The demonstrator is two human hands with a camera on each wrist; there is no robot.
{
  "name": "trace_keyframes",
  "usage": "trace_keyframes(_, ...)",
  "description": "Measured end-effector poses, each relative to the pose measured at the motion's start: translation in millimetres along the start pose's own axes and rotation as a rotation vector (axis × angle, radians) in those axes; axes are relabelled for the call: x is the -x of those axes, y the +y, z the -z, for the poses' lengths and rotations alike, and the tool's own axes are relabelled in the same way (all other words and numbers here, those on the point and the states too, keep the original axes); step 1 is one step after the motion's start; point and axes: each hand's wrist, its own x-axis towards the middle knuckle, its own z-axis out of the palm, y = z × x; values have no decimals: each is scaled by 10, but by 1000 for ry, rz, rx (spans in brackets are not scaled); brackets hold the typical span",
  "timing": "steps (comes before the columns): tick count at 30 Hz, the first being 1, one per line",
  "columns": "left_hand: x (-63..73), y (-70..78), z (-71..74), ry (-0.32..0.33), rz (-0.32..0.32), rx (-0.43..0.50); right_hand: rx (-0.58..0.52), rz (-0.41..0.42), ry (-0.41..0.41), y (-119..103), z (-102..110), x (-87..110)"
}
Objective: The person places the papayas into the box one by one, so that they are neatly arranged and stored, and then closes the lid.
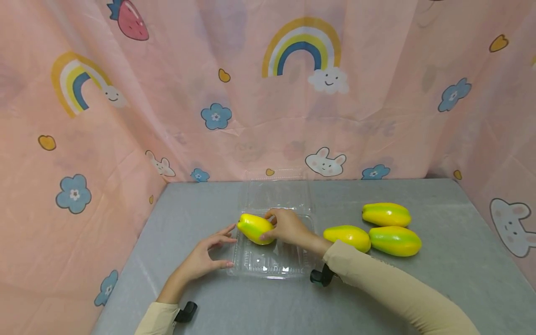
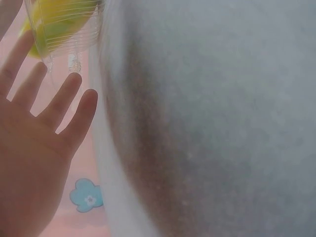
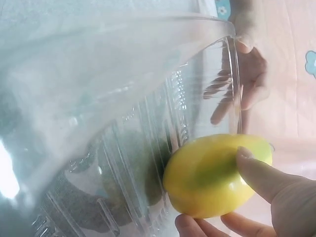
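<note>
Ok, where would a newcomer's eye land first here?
Probably the glossy yellow-green fruit the right hand holds at the left side of the clear container. Next, three matching fruits lie on the grey table to its right. Behind them hangs a pink rainbow-print curtain.

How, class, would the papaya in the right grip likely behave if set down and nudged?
The papaya would probably roll, since its body is rounded, and its tapered shape may make it veer. It might be a little slippery, judging by its glossy look. It is probably firm, as no dent shows where the right grip presses it.
</note>
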Motion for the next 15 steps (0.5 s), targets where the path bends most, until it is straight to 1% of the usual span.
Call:
trace_keyframes(6,2,6,-1,0,16,-2,16,-16,2,9,13,-6)
trace_keyframes(15,2,-2,-6,7,11,-4,21,-33,-3,13,19,-15)
